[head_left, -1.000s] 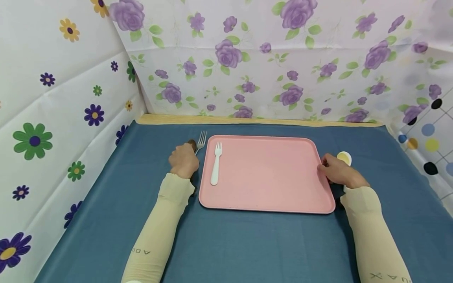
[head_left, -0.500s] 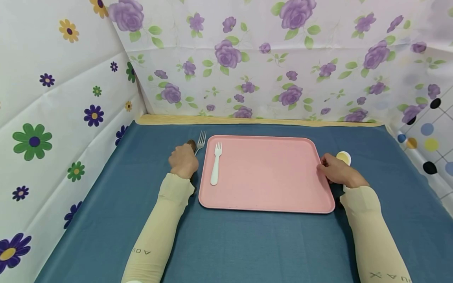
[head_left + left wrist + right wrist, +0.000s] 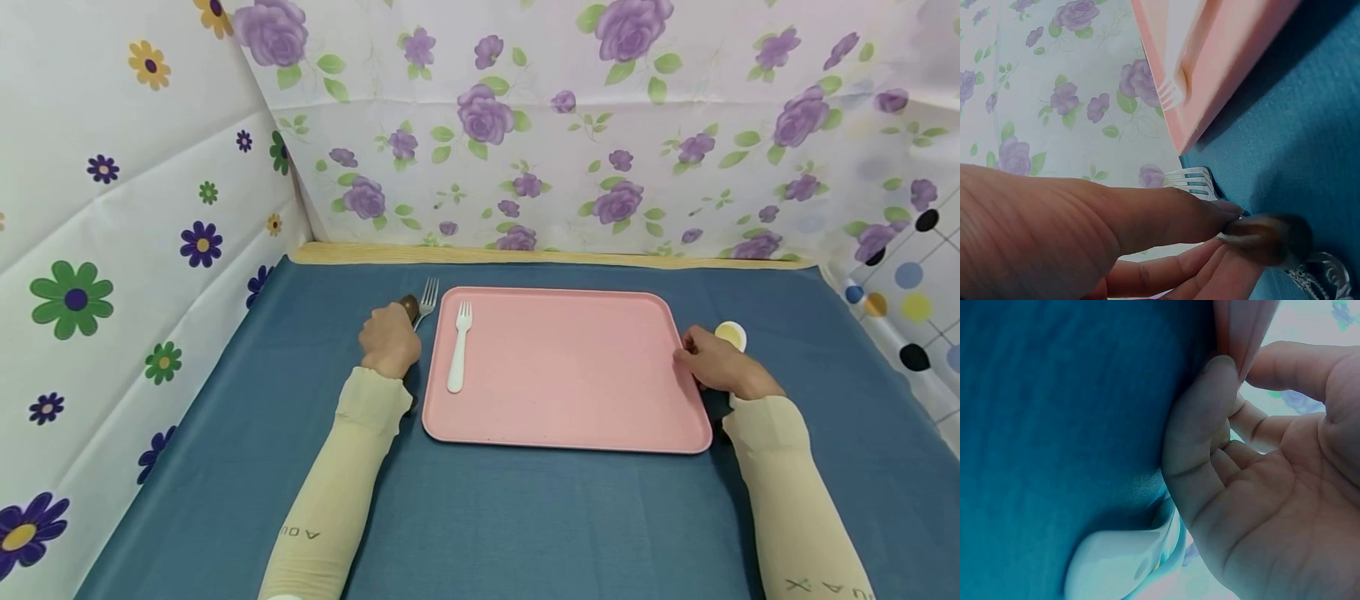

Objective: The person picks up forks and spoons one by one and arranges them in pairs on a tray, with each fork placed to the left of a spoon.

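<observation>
A pink tray (image 3: 570, 375) lies on the blue cloth with a white fork (image 3: 459, 350) at its left side. My right hand (image 3: 716, 362) pinches the tray's right edge between thumb and fingers, clear in the right wrist view (image 3: 1235, 431). Left of the tray, my left hand (image 3: 390, 342) holds a glossy brown utensil (image 3: 1266, 240) with a rounded end; its exact kind is mostly hidden. A metal fork (image 3: 427, 300) with an ornate handle sits between that hand and the tray. Beside my right hand is a white, spoon-like thing (image 3: 730, 335) with a yellow inside, partly covered.
Blue cloth (image 3: 525, 525) covers the table, with a yellowish strip (image 3: 480, 254) along its back edge. A flowered sheet (image 3: 555, 167) rises behind, a second one (image 3: 150, 275) stands at left, and a dotted sheet (image 3: 922, 308) at right.
</observation>
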### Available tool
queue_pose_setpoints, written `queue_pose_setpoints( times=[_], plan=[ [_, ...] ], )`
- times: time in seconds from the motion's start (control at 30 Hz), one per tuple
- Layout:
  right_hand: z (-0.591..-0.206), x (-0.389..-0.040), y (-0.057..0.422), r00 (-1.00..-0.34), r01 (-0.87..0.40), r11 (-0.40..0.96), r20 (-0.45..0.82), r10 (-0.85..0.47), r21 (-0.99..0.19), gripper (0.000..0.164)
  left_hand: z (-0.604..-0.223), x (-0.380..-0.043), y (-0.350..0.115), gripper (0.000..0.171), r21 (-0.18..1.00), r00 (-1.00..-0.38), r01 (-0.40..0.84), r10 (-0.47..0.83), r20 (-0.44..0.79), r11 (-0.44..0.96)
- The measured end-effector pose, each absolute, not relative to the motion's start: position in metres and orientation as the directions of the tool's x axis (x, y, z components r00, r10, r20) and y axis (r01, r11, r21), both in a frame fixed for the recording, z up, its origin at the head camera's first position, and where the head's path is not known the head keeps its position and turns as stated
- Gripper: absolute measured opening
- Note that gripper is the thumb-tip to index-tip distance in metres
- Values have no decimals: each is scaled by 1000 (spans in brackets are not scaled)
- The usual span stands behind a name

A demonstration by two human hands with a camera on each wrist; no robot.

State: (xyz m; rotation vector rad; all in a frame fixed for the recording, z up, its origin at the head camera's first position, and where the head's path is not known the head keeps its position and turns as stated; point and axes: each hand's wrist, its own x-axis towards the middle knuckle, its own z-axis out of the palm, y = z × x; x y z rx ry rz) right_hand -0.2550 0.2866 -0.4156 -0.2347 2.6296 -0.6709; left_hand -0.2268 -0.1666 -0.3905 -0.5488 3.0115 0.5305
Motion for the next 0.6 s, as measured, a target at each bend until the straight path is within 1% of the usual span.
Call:
queue_pose_setpoints(
  times=[0.3, 0.6],
  plan=[
    [-415, -255, 287, -902, -58, 871, -347, -255, -489, 27, -390, -227, -166, 21, 352, -940, -335, -335, -62, 874],
    [-414, -255, 287, -902, -60, 870, -347, -258, -489, 27, -389, -226, -165, 14, 393, -952, -283, -306, -3, 875]
  ],
)
